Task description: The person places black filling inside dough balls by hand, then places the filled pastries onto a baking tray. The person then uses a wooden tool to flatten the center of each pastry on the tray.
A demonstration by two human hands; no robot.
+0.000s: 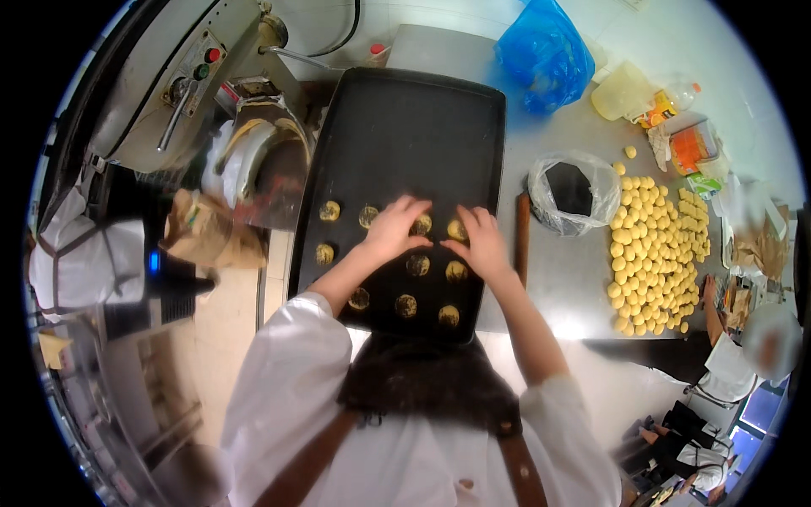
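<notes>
A black baking tray (405,127) lies before me, with several round, dark-speckled yellow dough pieces (406,305) in rows on its near half. My left hand (394,228) is closed around one dough piece (421,225), its thumb and fingers on either side. Beside it, my right hand (483,242) curves its thumb and fingers around another dough piece (457,230). Both of these pieces rest on the tray and are partly covered by my fingers.
Right of the tray are a wooden rolling pin (522,241), a plastic-lined container (570,190) and many yellow dough balls (646,253). A blue plastic bag (545,57) stands behind. A machine with a lever (173,120) is at left. Another person (733,365) works at far right.
</notes>
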